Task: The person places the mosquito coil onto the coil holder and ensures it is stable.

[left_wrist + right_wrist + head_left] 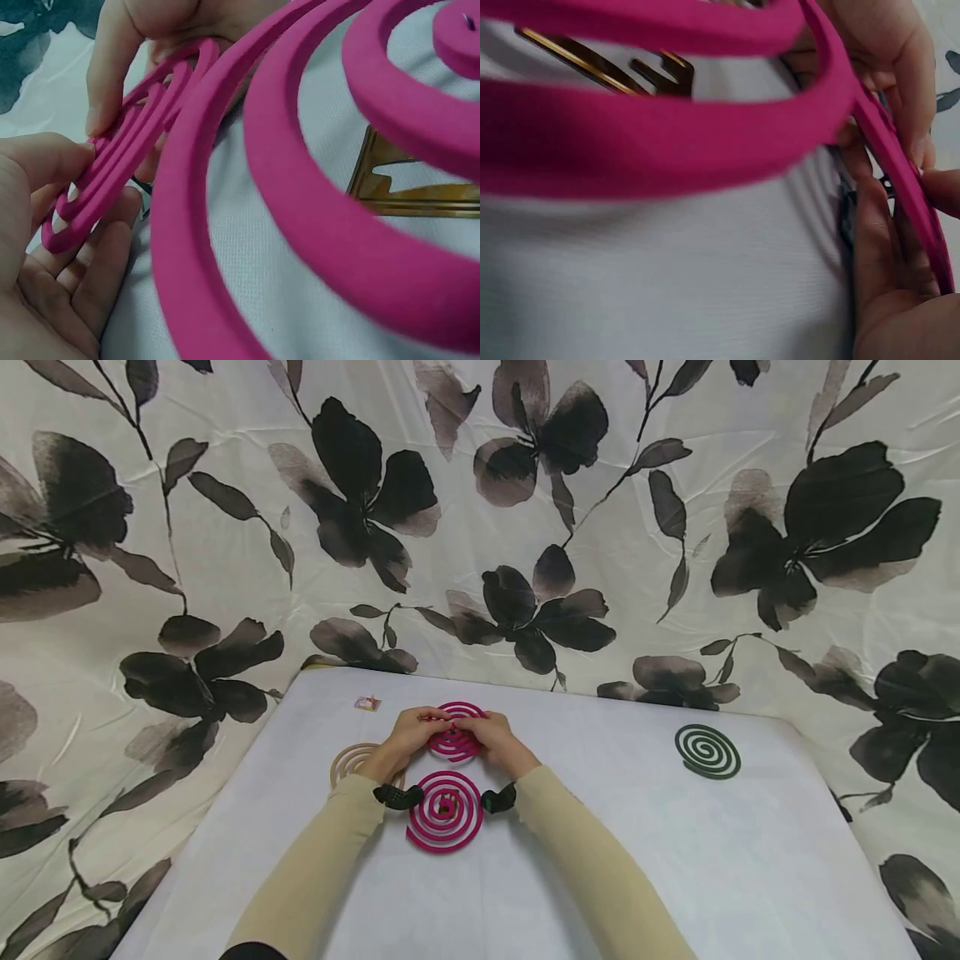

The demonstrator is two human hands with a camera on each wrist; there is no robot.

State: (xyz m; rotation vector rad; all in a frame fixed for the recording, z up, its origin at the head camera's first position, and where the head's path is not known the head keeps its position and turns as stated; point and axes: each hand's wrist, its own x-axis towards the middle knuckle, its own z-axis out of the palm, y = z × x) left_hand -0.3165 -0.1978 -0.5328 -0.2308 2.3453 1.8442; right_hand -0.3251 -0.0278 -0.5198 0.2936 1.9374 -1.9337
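Note:
My left hand (pixel 405 737) and right hand (pixel 501 743) hold a pink mosquito coil (pixel 454 746) between them, near the table's far side. Thumbs and fingers pinch it on both faces, and the left wrist view shows it tilted nearly on edge. Behind it, in the right wrist view, a small dark metal piece (pixel 887 186) shows among the fingers, mostly hidden. A second pink mosquito coil (pixel 180 225) lies raised between my wrists, a metal tip poking through its centre. Beneath that coil is a gold-coloured metal stand (pixel 416 206).
Partly behind my left hand lies a tan mosquito coil (pixel 349 762). A dark green mosquito coil (pixel 707 752) sits far to the right on the white table (pixel 600 843). One small printed packet (pixel 367 702) is at the back left. Flower-patterned cloth (pixel 450 552) hangs behind the table's far edge.

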